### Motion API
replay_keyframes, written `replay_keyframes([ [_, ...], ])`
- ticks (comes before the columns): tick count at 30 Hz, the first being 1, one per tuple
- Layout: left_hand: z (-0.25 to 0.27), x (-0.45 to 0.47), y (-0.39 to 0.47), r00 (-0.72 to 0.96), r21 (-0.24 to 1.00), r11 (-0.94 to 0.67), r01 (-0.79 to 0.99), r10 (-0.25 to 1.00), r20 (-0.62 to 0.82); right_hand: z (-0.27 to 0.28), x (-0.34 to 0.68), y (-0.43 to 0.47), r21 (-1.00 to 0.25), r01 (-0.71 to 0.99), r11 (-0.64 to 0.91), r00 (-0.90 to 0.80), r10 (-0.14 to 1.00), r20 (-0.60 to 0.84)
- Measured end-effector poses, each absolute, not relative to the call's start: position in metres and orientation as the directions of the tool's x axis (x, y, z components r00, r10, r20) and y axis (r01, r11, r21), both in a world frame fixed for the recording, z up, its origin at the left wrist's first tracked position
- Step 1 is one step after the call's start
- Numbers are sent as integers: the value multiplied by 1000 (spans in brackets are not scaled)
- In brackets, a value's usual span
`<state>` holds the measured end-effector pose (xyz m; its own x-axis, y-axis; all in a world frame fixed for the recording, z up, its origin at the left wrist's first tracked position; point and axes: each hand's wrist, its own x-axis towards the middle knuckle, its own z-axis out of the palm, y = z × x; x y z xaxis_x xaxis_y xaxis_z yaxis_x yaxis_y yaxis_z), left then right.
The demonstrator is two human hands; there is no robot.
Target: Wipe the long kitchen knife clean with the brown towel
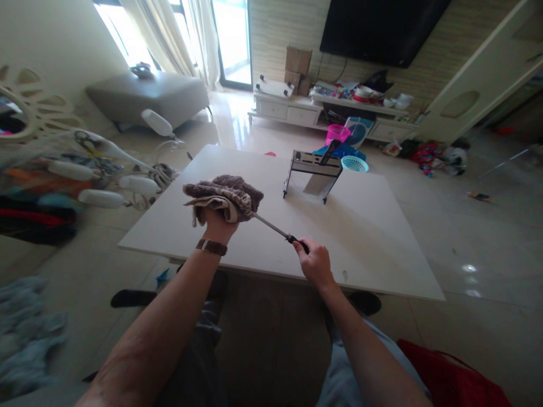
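My left hand (218, 222) is wrapped in a bunched brown towel (237, 195), above the left part of the white table (263, 249). The towel covers most of its fingers, which close around the far end of a thin metal rod. That rod belongs to a sharpening steel (271, 226) with a black handle, whose tip is hidden in the cloth. Gripping the handle is my right hand (314, 260), near the table's front edge. Farther back on the table stands a metal knife rack (311, 164) with a black handle sticking up out of it.
Behind the table, a pink basket (338, 133) and a light blue basket (355, 164) are on the floor by a low TV cabinet (301, 115). A white lamp with several shades (102, 198) stands close on the left. A grey bench (148, 99) is by the window.
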<state>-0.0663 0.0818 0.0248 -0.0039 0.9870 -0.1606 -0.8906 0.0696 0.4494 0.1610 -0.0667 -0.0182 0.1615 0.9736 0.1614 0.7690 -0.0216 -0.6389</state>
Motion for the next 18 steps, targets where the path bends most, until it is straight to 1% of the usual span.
replay_keyframes([
  [3, 23, -64, 80, 30, 439, 107, -892, 983, -179, -17, 162, -66, -671, 741, -22, 199, 961, 189],
  [7, 20, -49, 73, 154, 430, 225, -874, 969, -194, -17, 163, -64, -725, 688, -32, 253, 947, 198],
  [9, 22, -39, 67, 229, 427, 292, -856, 954, -194, -17, 162, -63, -754, 655, -39, 264, 948, 180],
  [12, 25, -26, 60, 310, 439, 360, -823, 933, -183, -19, 160, -63, -820, 571, -43, 235, 965, 114],
  [15, 25, -21, 57, 309, 446, 373, -814, 927, -212, -22, 157, -63, -860, 508, -46, 172, 984, 48],
  [18, 21, -23, 58, 281, 428, 371, -824, 924, -259, -23, 156, -64, -838, 545, -31, 132, 990, 50],
])
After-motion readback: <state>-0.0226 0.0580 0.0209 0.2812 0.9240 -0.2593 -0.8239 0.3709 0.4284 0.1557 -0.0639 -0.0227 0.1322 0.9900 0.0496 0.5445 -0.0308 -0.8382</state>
